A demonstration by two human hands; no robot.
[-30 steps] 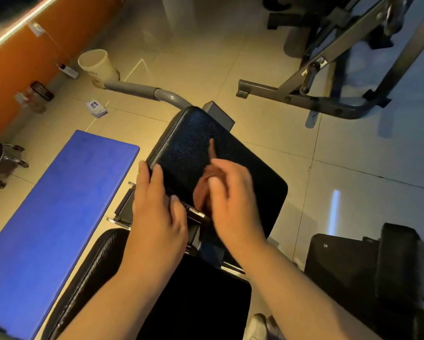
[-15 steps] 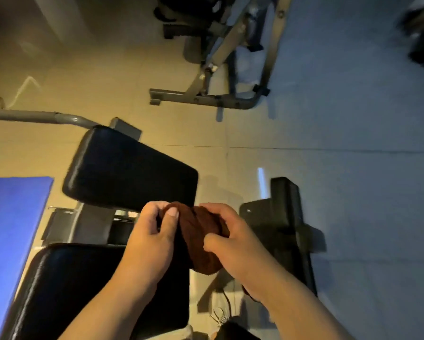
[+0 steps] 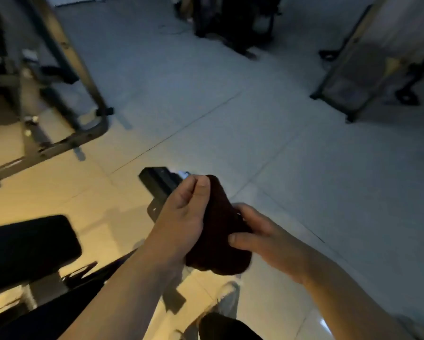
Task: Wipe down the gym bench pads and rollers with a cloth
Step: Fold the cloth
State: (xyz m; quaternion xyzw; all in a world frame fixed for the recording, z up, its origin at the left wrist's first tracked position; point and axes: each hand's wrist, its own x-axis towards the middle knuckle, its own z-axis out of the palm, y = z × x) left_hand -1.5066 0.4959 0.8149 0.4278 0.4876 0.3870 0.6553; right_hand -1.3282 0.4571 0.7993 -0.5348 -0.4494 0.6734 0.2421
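Head view, angled down over a pale tiled floor (image 3: 292, 168). Records a dark brown cloth (image 3: 220, 246) wadded in mid-air at centre, touching no pad. Gripped at the upper fold by the left hand (image 3: 181, 212), fingers curled, thumb pinching. Clasped lower down by the right hand (image 3: 265, 244), fingers wrapped beneath, thumb laid across the front. Places the black bench pad (image 3: 26, 249) at lower left, well apart from the cloth, and a smaller black padded block (image 3: 157, 184) just beyond the left hand, partly hidden. Judged as folding the cloth in hand, with no wiping under way.

Risks:
- Wiping with a tight wad, leaving streaks and missed edges.
- Loosening either grip over the floor, dropping the cloth and carrying grit onto the pad.
- Overlooking soiled patches under dim, uneven light.
- Catching a foot on the grey machine frame (image 3: 66, 142) nearby.
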